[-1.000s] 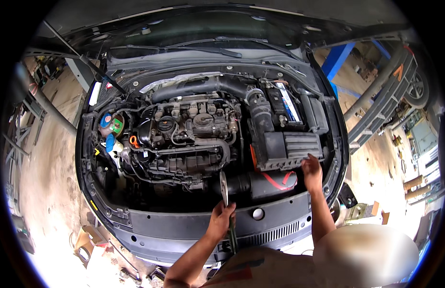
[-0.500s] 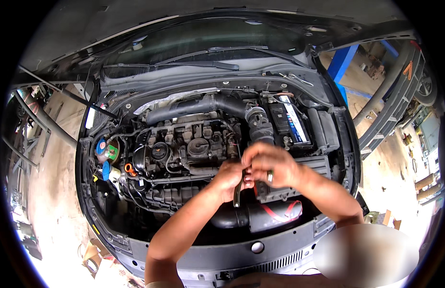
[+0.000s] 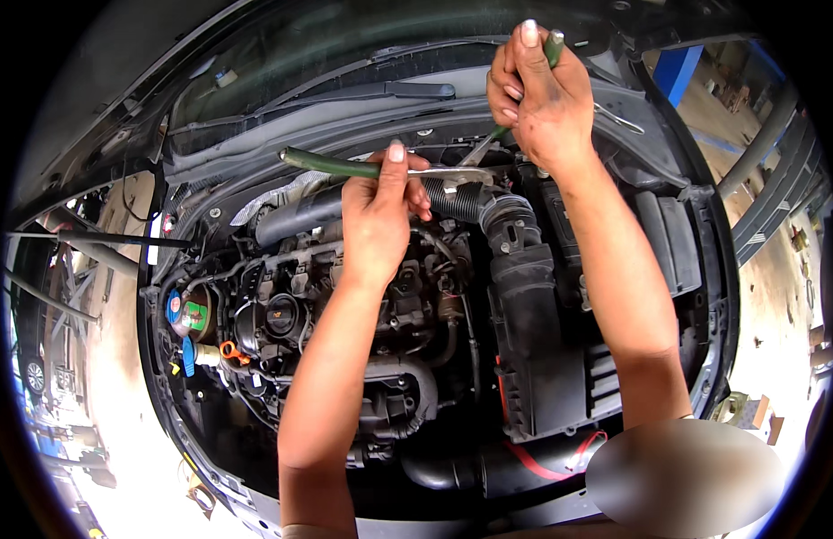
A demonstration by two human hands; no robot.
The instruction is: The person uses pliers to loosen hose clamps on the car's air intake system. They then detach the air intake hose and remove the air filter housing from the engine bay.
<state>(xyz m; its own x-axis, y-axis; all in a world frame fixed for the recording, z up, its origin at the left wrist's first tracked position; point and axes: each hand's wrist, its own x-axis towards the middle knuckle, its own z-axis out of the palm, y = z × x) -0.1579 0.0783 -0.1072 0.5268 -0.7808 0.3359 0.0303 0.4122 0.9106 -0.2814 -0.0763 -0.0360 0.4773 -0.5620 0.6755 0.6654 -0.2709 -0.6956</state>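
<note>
Head view: the left hand [image 3: 378, 211] is clasping one handle [image 3: 331, 164] of green-handled metal pliers [image 3: 468, 172] near a ribbed black hose [image 3: 454, 200]. The right hand [image 3: 551, 103] is gripping the other.

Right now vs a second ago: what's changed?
Left hand carried the green-handled pliers away from the person, toward the windshield. Right hand left the air box and now holds the other handle. Handles are spread wide, above the ribbed hose. Air box and red-striped pipe stayed put; the camera view shifted.
</note>
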